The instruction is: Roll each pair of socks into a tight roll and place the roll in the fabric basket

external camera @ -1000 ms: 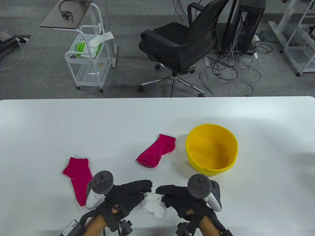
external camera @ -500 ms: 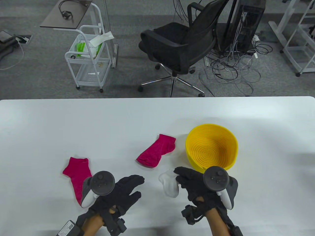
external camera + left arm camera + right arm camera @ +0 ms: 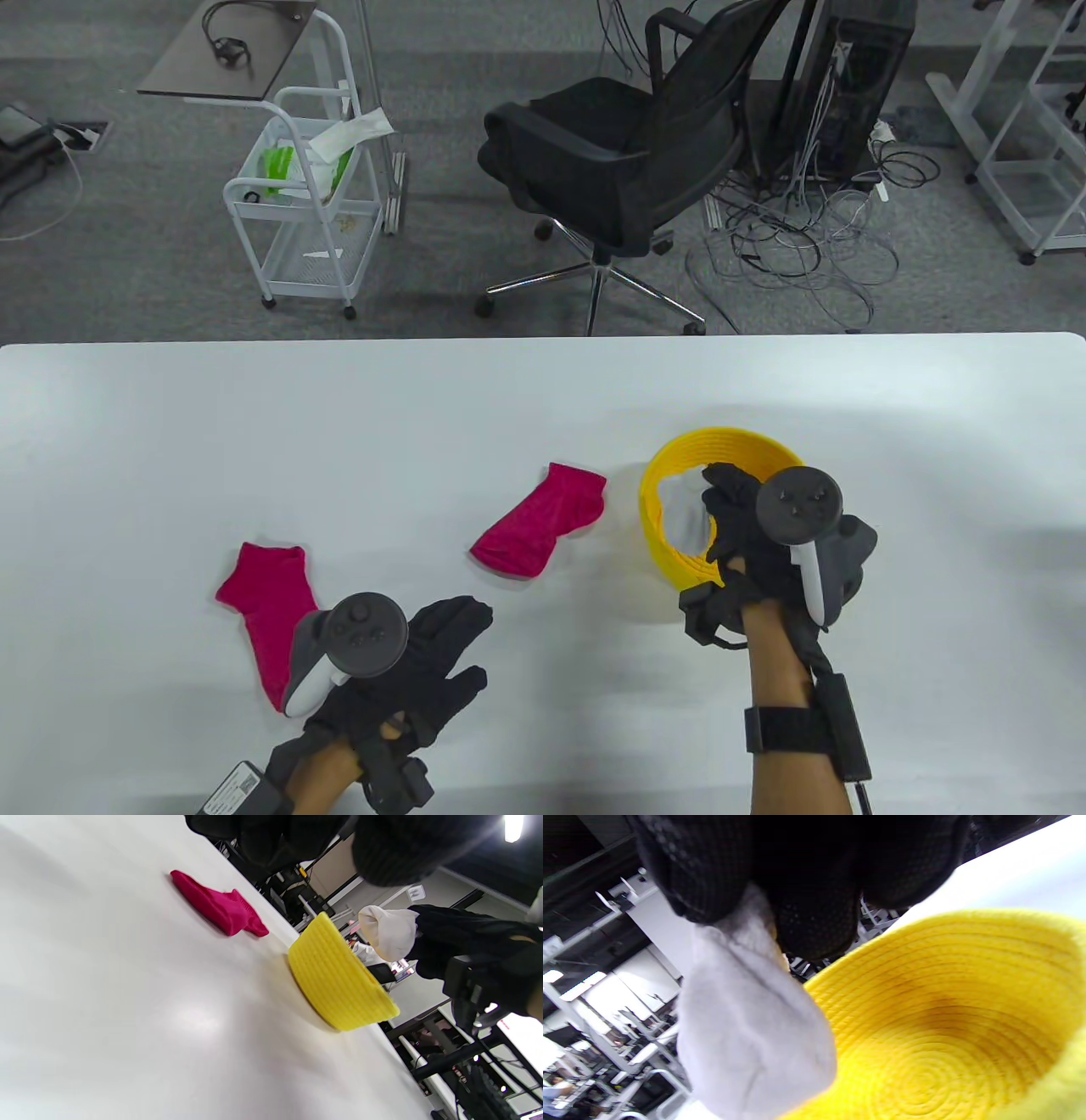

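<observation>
My right hand grips a white sock roll and holds it over the mouth of the yellow basket. The right wrist view shows the white roll hanging from my fingers above the basket's inside, clear of its bottom. From the left wrist, the roll hangs above the basket's rim. My left hand rests flat and empty on the table near the front edge. One pink sock lies left of the basket, another pink sock lies by my left hand.
The white table runs the full width of the table view. Beyond its far edge stand a black office chair, a white wire cart and a tangle of cables on the floor.
My right hand lifted the white sock roll off the table and carried it up and right until it was over the basket. My left hand let go of it and stayed near the front edge.
</observation>
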Demonstrator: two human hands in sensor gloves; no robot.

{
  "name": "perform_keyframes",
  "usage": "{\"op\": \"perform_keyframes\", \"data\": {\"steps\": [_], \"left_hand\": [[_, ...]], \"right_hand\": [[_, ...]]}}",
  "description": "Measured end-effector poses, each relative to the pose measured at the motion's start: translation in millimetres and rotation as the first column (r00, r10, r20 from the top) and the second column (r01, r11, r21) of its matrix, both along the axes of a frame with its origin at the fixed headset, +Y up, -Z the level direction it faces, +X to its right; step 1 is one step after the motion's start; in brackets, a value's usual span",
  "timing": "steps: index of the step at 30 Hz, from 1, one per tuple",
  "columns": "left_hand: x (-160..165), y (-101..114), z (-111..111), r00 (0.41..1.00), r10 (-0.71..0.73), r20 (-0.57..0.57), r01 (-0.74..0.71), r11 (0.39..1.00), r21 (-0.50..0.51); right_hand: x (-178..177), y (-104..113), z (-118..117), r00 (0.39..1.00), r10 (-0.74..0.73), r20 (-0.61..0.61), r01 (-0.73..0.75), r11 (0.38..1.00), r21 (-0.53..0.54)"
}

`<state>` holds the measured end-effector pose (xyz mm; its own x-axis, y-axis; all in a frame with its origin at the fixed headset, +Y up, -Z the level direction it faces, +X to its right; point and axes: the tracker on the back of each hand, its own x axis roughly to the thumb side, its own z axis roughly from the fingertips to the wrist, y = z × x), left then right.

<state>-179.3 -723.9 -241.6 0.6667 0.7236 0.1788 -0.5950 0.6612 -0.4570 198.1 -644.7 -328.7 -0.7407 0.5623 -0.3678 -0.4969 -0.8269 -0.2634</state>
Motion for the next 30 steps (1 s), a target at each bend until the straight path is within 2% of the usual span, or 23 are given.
{"op": "perform_keyframes", "data": {"steps": [7,10,13,15,17,20,25,30], "left_hand": [[5.9,-2.1,1.3,0.999,-0.032,0.035,0.033,0.999,-0.031],[9.0,-3.7,2.2,0.998,-0.04,0.052,0.042,0.998,-0.041],[11.7,-5.7,2.8,0.996,-0.049,0.071,0.053,0.997,-0.059],[11.7,-6.0,3.2,0.996,-0.05,0.07,0.054,0.997,-0.059],[10.8,-5.6,3.2,0.997,-0.047,0.069,0.051,0.997,-0.062],[9.7,-5.2,2.8,0.997,-0.04,0.06,0.044,0.997,-0.057],[7.7,-4.6,2.4,0.998,-0.037,0.043,0.04,0.998,-0.055],[4.3,-4.2,1.2,0.999,-0.031,0.023,0.032,0.998,-0.053]], "right_hand": [[4.0,-40.5,-24.3,0.992,0.105,0.066,-0.089,0.974,-0.206],[1.7,-49.8,-28.5,0.994,0.087,0.063,-0.07,0.969,-0.238],[-2.6,-56.9,-31.0,0.991,0.132,0.028,-0.118,0.95,-0.29],[-4.9,-54.7,-29.5,0.987,0.158,0.021,-0.146,0.951,-0.271],[-6.0,-47.3,-26.6,0.993,0.121,0.007,-0.116,0.964,-0.24],[-9.3,-27.9,-19.5,0.996,0.081,-0.03,-0.085,0.982,-0.171],[-24.3,2.4,4.1,0.979,-0.034,-0.203,0.025,0.998,-0.049],[-49.4,7.0,31.8,0.922,-0.111,-0.37,0.104,0.994,-0.04]]}}
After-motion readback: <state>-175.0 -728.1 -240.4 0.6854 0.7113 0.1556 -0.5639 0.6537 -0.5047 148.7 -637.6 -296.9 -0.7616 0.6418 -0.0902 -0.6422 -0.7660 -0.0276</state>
